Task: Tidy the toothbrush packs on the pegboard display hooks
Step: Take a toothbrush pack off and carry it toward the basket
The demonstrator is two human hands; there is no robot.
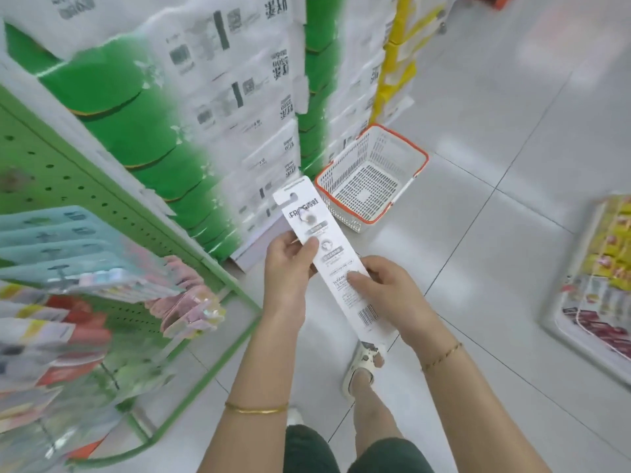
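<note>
Both hands hold one long, narrow toothbrush pack (328, 248) of flat white card, away from the hooks. It has a slotted hang tab at its far end and a printed barcode at its near end. The left hand (290, 264) grips its upper part, thumb flat on the printed face and fingers curled behind. The right hand (379, 288) pinches it lower down, thumb on the face just above the barcode. The pack lies tilted, with the tab end pointing away from the person.

To the left of the hands stands the green metal pegboard (51, 172), dotted with round holes. Glossy teal packs (68, 240) and pink packs (184, 302) hang from it in rows, blurred. Beyond the hands a white plastic lattice basket (372, 179) with an orange rim sits on the pale glazed floor tiles (512, 165), beside stacked green-and-white cartons (205, 97). A thin gold bracelet circles each wrist.
</note>
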